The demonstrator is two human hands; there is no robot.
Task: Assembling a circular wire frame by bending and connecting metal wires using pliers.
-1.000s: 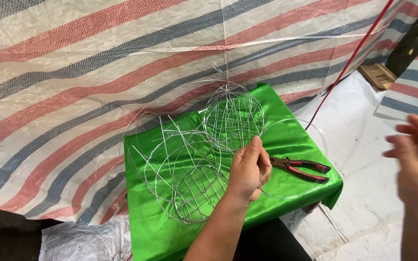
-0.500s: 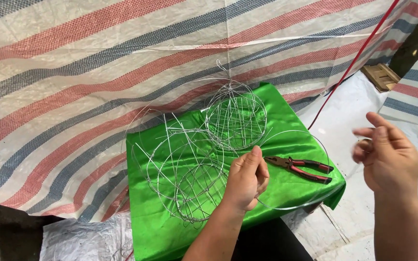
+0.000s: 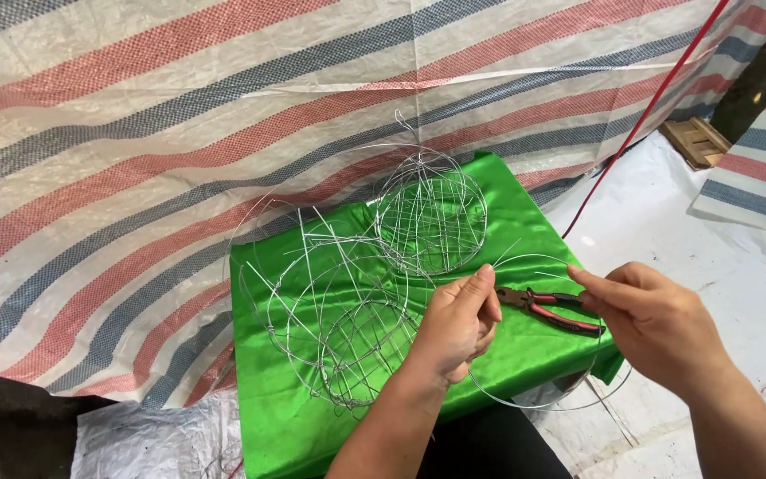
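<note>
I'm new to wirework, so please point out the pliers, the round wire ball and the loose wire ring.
pliers [image 3: 569,318]: head view, on a red handle.
wire ball [image 3: 430,217]: head view, on its middle wires.
wire ring [image 3: 525,404]: head view, on its lower arc.

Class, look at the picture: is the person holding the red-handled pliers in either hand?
No. The red-handled pliers lie on the green cloth between the left hand and right hand, which both pinch a thin wire loop.

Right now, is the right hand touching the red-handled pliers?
Cannot tell. In the head view the right hand overlaps the pliers' handle ends, pinching a thin wire loop; whether it touches or hangs above them is unclear.
</note>
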